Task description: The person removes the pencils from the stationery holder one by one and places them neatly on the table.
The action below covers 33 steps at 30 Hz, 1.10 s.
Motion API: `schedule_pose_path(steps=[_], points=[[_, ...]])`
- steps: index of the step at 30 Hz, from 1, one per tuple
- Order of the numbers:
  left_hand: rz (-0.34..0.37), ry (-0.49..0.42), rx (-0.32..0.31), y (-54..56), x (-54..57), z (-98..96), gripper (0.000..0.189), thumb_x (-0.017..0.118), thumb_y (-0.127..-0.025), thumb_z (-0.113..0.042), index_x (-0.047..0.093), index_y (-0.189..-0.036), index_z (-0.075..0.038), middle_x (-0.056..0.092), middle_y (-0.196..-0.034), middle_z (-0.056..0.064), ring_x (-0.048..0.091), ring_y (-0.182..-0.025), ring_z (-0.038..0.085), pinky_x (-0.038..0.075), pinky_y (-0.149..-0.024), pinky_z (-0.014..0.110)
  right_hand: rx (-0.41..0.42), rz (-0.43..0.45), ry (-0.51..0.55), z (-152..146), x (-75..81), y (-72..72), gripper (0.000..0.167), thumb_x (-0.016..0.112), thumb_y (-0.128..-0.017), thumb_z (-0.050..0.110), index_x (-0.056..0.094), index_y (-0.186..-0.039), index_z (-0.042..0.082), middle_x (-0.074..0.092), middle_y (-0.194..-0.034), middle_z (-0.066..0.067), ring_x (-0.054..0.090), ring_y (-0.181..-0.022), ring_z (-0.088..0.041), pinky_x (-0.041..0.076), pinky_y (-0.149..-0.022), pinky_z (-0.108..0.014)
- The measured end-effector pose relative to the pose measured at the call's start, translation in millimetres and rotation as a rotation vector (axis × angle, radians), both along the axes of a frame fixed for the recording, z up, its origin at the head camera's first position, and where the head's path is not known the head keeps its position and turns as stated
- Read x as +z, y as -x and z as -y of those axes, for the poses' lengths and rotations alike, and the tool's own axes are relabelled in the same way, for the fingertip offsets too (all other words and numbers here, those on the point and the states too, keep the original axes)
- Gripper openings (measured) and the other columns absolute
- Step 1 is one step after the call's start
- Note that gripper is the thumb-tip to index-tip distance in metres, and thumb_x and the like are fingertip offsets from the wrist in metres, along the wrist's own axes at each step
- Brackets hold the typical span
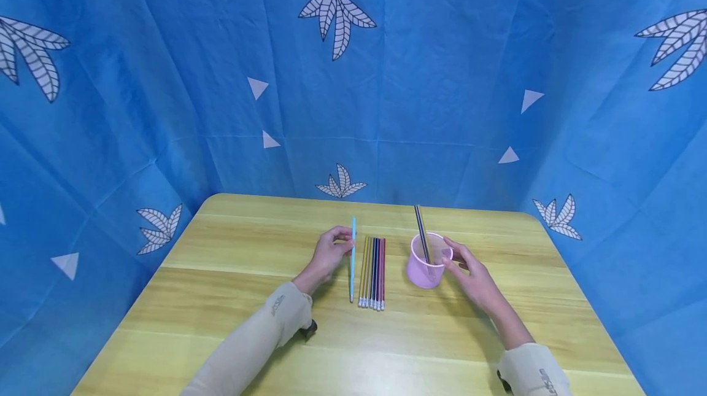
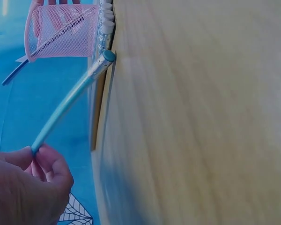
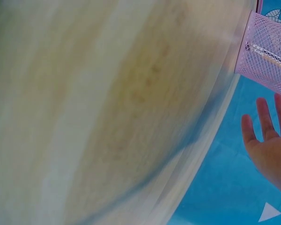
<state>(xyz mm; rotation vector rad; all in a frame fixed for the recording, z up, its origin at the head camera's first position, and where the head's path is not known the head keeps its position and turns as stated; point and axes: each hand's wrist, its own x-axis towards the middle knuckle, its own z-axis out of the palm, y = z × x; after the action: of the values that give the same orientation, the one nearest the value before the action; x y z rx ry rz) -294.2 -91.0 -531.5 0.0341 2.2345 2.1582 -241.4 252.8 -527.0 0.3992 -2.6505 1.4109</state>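
Between thumb and fingertips, my left hand (image 1: 329, 255) pinches a light blue pencil (image 1: 353, 267). Its dark eraser end (image 2: 107, 56) points toward me, close over the table in the left wrist view. Just right of it lies a row of several pencils (image 1: 373, 270), yellow, dark and red, with whitish eraser ends. A pink mesh cup (image 1: 424, 276) stands upright farther right, dark and yellow pencils (image 1: 422, 230) leaning inside it. My right hand (image 1: 475, 276) rests against the cup's right side, thumb and fingers extended; in the right wrist view its fingers (image 3: 265, 117) look straight and spread.
The light wooden table (image 1: 232, 242) has rounded far corners. Behind it and along both sides hangs a blue curtain (image 1: 431, 101) printed with leaves and triangles.
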Motion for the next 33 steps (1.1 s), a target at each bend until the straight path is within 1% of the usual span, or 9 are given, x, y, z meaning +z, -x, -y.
schedule_pose_path(steps=[6, 14, 20, 22, 28, 33], points=[[0.025, 0.021, 0.023, 2.6, -2.5, -4.7, 0.028, 0.065, -0.095, 0.004, 0.065, -0.123, 0.001, 0.064, -0.113, 0.015, 0.064, -0.088, 0.019, 0.063, -0.083, 0.030, -0.002, -0.009, -0.006, -0.1, -1.3, 1.2, 0.055, 0.055, -0.109, 0.029, 0.041, -0.158, 0.010, 0.061, -0.139, -0.025, 0.057, -0.131, -0.043, 0.046, -0.114, -0.061], [0.068, 0.057, 0.039, 6.1, -2.4, -9.7, 0.026, 0.066, -0.094, 0.004, 0.066, -0.120, 0.002, 0.066, -0.109, 0.015, 0.064, -0.087, 0.020, 0.064, -0.081, 0.029, 0.007, 0.002, 0.012, 0.0, 0.2, 1.0, 0.055, 0.055, -0.109, 0.023, 0.038, -0.158, 0.007, 0.058, -0.142, -0.030, 0.056, -0.131, -0.048, 0.045, -0.114, -0.064], [0.112, 0.063, 0.054, 10.4, -6.9, -12.4, 0.025, 0.067, -0.092, 0.006, 0.067, -0.117, 0.001, 0.065, -0.101, 0.011, 0.062, -0.083, 0.019, 0.063, -0.076, 0.027, -0.002, 0.011, -0.004, -0.4, -1.8, 0.5, 0.055, 0.055, -0.109, 0.028, 0.039, -0.159, 0.010, 0.059, -0.142, -0.028, 0.056, -0.131, -0.046, 0.045, -0.114, -0.063], [0.120, 0.071, 0.055, 10.6, -6.8, -13.1, 0.025, 0.067, -0.092, 0.007, 0.068, -0.116, 0.002, 0.065, -0.099, 0.010, 0.062, -0.081, 0.018, 0.062, -0.075, 0.027, -0.003, 0.013, -0.004, -0.8, -3.0, 0.6, 0.056, 0.055, -0.109, 0.030, 0.039, -0.159, 0.011, 0.059, -0.142, -0.028, 0.055, -0.132, -0.046, 0.045, -0.115, -0.062], [0.124, 0.112, 0.046, 10.1, -6.2, -14.3, 0.025, 0.066, -0.092, 0.008, 0.068, -0.116, 0.003, 0.066, -0.098, 0.012, 0.062, -0.080, 0.018, 0.062, -0.073, 0.025, -0.004, 0.005, -0.005, -0.9, -4.0, 1.9, 0.056, 0.055, -0.109, 0.031, 0.040, -0.158, 0.011, 0.059, -0.141, -0.028, 0.056, -0.131, -0.047, 0.045, -0.114, -0.063], [0.140, 0.120, 0.053, 11.3, -7.3, -15.5, 0.026, 0.067, -0.091, 0.008, 0.069, -0.117, 0.003, 0.067, -0.101, 0.013, 0.064, -0.083, 0.019, 0.063, -0.074, 0.024, -0.004, 0.001, -0.010, -1.0, -5.1, 2.9, 0.055, 0.055, -0.109, 0.030, 0.040, -0.158, 0.010, 0.059, -0.141, -0.028, 0.057, -0.130, -0.047, 0.045, -0.113, -0.063]])
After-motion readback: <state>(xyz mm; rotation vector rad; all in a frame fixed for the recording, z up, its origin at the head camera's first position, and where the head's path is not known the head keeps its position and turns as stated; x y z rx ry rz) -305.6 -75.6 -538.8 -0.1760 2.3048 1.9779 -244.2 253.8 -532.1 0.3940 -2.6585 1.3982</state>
